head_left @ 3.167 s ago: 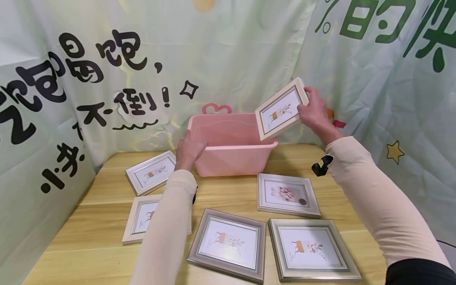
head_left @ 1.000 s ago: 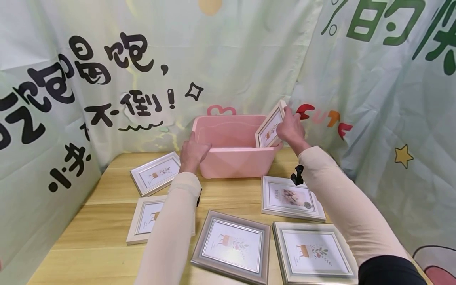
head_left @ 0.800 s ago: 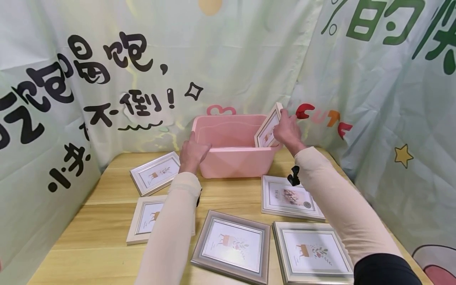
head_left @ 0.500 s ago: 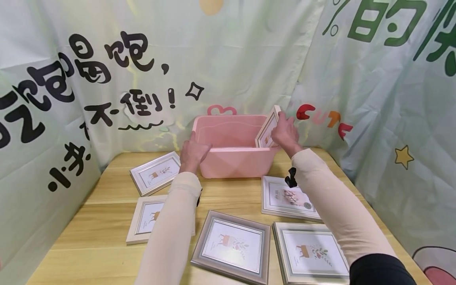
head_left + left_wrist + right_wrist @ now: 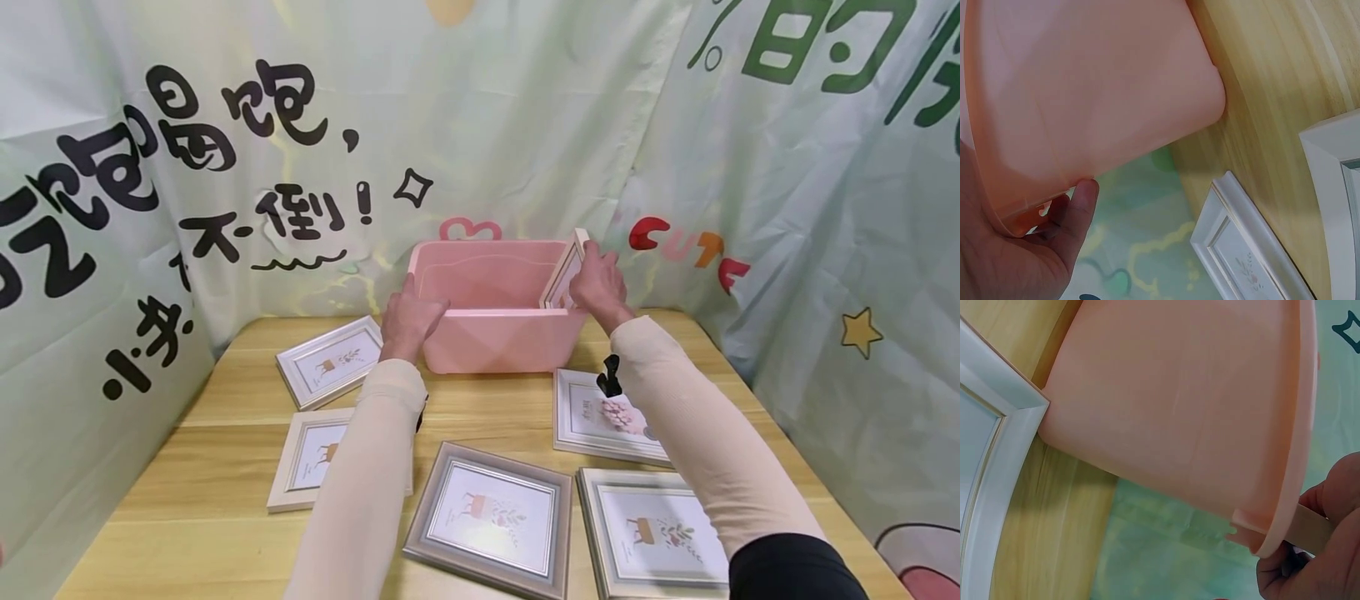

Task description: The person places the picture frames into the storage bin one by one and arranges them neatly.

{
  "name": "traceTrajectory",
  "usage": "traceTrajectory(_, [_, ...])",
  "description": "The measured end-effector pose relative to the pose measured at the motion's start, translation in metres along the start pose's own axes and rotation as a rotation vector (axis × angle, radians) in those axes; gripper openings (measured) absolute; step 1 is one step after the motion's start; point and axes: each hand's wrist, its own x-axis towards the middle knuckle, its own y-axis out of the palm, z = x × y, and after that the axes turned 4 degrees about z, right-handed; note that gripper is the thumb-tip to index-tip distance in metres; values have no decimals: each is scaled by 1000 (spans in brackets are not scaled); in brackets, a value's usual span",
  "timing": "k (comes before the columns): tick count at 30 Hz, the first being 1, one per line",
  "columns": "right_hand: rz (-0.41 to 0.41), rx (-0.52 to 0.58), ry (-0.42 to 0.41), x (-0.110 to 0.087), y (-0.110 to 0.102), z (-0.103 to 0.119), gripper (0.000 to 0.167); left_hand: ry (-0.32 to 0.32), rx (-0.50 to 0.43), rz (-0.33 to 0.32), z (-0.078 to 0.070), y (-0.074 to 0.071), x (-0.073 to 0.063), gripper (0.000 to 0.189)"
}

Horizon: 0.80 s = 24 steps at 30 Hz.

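Observation:
A pink plastic bin [image 5: 502, 343] stands at the back of the table. My left hand [image 5: 409, 323] grips its left end; in the left wrist view the thumb [image 5: 1082, 206] lies by the handle slot under the rim. At the other end, my right hand [image 5: 600, 285] holds a cream picture frame [image 5: 561, 277] by its upper edge. That frame leans steeply inside the bin, its lower part hidden behind the front wall. The right wrist view shows a pale edge of the frame [image 5: 1309, 529] between the fingers, just past the bin's rim [image 5: 1291, 456].
Picture frames lie face up on the wooden table [image 5: 187, 492]: a white one [image 5: 330, 362] and a cream one [image 5: 288, 479] at left, a grey-brown one [image 5: 491, 518] in front, a silver one [image 5: 652, 533] and a white flower one [image 5: 600, 412] at right. A printed curtain [image 5: 510, 125] hangs behind.
My right hand has brought the cream frame from above the bin's right side down into its right end, tilting it more upright and lowering it. My left hand stays on the bin.

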Motion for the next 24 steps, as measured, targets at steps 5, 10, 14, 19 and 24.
traceTrajectory(5, [14, 5, 2, -1, 2, 1, 62, -1, -3, 1, -2, -2, -2, 90])
traceTrajectory(10, [30, -5, 6, -1, 4, 1, 64, 13, 17, -13, -1, -2, -3, 91])
traceTrajectory(14, [39, -8, -1, -1, 5, 0, 64, 15, 14, -18, -1, -1, -3, 90])
traceTrajectory(19, [42, -21, -5, -1, 8, -1, 64, 11, 1, -12, -2, 0, -4, 88])
traceTrajectory(24, [32, -25, -6, -1, 11, 0, 63, 9, 9, -13, -2, -1, -3, 88])
